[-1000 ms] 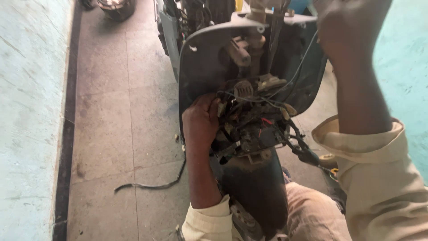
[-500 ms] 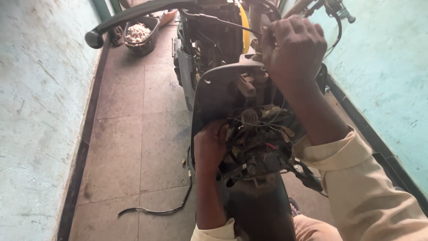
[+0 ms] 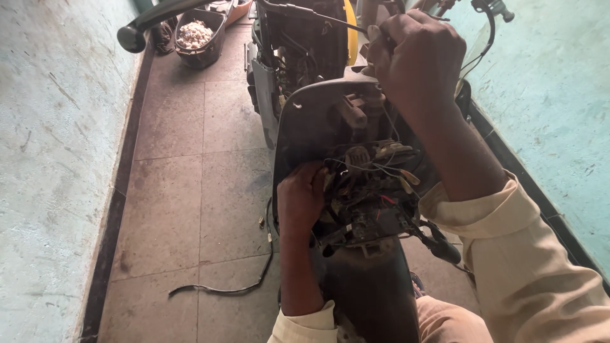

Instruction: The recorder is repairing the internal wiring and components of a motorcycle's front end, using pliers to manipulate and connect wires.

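A scooter stands before me with its front cover off, the dark inner panel (image 3: 311, 121) exposed. My left hand (image 3: 300, 198) reaches into the tangle of wires and connectors (image 3: 368, 197) behind the panel, fingers curled among them. My right hand (image 3: 416, 60) is raised higher, closed around a thin cable or part near the steering column; what exactly it grips is hidden by the fingers. The left handlebar (image 3: 159, 16) juts out at top left.
A black cable (image 3: 229, 286) lies loose on the tiled floor. A dark tub (image 3: 198, 37) of small pale parts stands at the far end. Painted walls (image 3: 51, 159) close in on both sides, leaving a narrow passage.
The view has tilted up, bringing the handlebar and tub into sight. My right hand has come down from the top edge onto the steering column area. My left hand stays in the wiring.
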